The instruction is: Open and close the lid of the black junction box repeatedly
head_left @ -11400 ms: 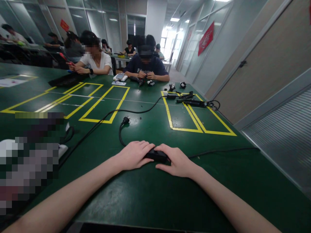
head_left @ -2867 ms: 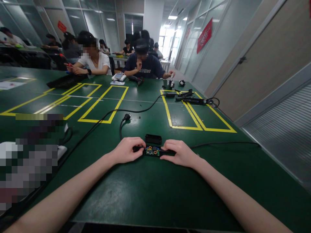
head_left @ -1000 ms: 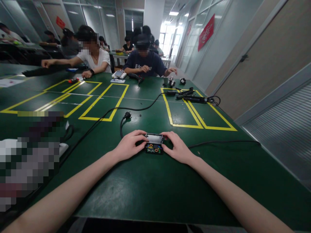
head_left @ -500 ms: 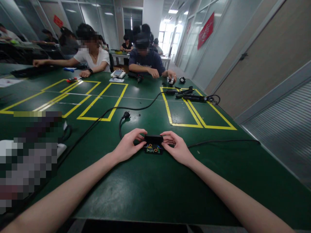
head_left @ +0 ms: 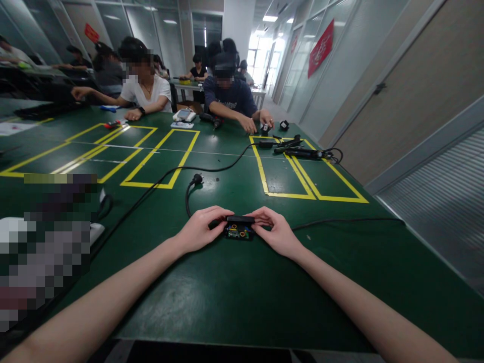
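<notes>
A black power adapter case lies opened before me, its circuit board (head_left: 238, 233) with copper-coloured coils showing in the lower half. Above the board's far side is the black adapter cover (head_left: 240, 219), tilted with its thin edge facing me. My left hand (head_left: 202, 229) pinches the cover's left end between thumb and fingers. At the other end, my right hand (head_left: 275, 232) is closed on it the same way; some of its fingertips are hidden. A cord with a black plug (head_left: 196, 179) runs behind my left hand, and a thin black cable (head_left: 348, 220) leads off to the right.
Yellow tape rectangles (head_left: 289, 195) mark the green table (head_left: 242, 297). A long black cable (head_left: 170, 172) crosses it. Black tools and cords (head_left: 298, 150) lie at the back right. Across the table, a co-worker's hands (head_left: 260, 121) handle a small black part. A blurred-out area covers the left.
The cover has tipped down toward the board, so less of its face shows. My left fingers have dropped slightly with it. Across the table, the co-workers' hands have shifted.
</notes>
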The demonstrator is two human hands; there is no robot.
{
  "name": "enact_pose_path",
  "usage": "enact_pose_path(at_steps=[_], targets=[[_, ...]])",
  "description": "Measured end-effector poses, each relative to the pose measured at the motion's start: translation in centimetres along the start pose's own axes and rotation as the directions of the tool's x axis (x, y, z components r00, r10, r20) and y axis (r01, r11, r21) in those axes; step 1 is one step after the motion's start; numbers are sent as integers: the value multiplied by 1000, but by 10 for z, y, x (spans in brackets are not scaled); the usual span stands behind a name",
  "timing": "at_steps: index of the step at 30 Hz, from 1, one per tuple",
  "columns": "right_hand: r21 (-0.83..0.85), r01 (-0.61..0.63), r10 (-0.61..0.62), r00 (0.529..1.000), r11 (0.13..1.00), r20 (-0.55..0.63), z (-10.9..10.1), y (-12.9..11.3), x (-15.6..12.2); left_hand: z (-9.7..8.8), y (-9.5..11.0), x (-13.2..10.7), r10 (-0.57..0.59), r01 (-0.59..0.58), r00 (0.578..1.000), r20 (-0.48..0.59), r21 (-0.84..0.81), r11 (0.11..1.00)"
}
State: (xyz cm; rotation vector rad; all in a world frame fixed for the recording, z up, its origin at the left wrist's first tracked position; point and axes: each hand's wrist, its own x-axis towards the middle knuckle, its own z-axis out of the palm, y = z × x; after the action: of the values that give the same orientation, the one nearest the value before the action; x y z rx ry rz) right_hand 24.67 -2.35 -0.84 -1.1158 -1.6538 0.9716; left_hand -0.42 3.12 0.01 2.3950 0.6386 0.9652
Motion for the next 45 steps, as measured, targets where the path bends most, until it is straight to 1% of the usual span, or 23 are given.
enact_pose_path(at_steps=[6, 9, 13, 17, 21, 24, 28, 31, 35, 37, 42, 45], targets=[[30, 4, -5, 1000, 1000, 4, 0, 0, 0, 1, 0, 0, 16, -16, 1000, -17, -2, 1000], [25, 26, -27, 999, 999, 17, -1, 0, 0, 1, 0, 0, 12, -12, 1000, 0, -10, 1000], [-62, 96, -93, 995, 993, 47, -3, -3, -1, -1, 0, 0, 27, -25, 999, 46, -39, 999], [-137, 154, -145, 986, 979, 77, -5, -7, -3, -3, 3, -1, 11, -6, 996, 86, -57, 998], [-173, 219, -202, 973, 960, 111, -7, -8, -3, -3, 5, -1, -7, 10, 991, 135, -25, 1000], [-225, 277, -250, 958, 934, 141, -7, -7, -3, -2, 4, -1, -20, 20, 988, 152, 2, 1000], [-291, 302, -267, 951, 908, 155, -7, -5, -3, -2, 3, -1, -14, 9, 983, 182, 29, 1000], [-340, 342, -299, 938, 876, 174, -8, -3, -2, -2, 4, 0, -4, -9, 982, 189, 69, 998], [-444, 383, -309, 922, 810, 233, -8, -2, -1, -1, 6, 3, -34, 1, 984, 177, 188, 982], [-489, 407, -310, 912, 771, 270, -7, -1, 0, 1, 6, 4, -38, -8, 982, 187, 236, 972], [-598, 439, -296, 897, 671, 327, -3, -2, 0, 6, 4, 4, 0, -69, 977, 212, 318, 946], [-633, 448, -286, 893, 631, 348, -3, -3, 0, 6, 4, 4, 22, -101, 971, 239, 327, 940]])
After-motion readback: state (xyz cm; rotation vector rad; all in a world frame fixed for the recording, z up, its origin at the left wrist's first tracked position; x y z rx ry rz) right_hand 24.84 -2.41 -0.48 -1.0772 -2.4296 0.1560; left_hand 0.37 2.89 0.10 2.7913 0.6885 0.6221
